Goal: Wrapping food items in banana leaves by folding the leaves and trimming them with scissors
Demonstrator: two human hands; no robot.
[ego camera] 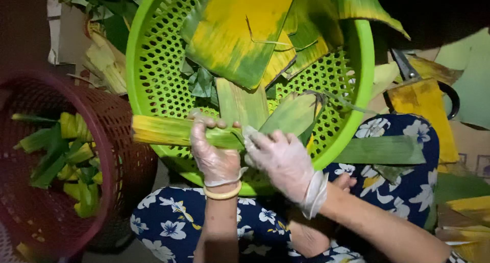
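green basket [153, 64] fills centre to 12 o'clock with big leaves [240, 33] inside; red basket [122, 156] at 9 o'clock holds folded pieces. long leaf strip [168, 131] lies across green basket's 6 o'clock rim. left hand [214, 156] fingers closed on strip, right hand [280, 161] fingers curled gripping it, both gloved.

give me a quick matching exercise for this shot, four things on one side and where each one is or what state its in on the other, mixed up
Things:
1. green basket
2. dark red basket
3. folded leaf strip
4. scissors

Places or states:
A. on the floor at the person's left, holding cut leaf pieces
B. held across in both gloved hands
C. resting on the lap, with large yellow-green leaves in it
D. lying among leaves to the right of the green basket

Pairs: 1-C, 2-A, 3-B, 4-D
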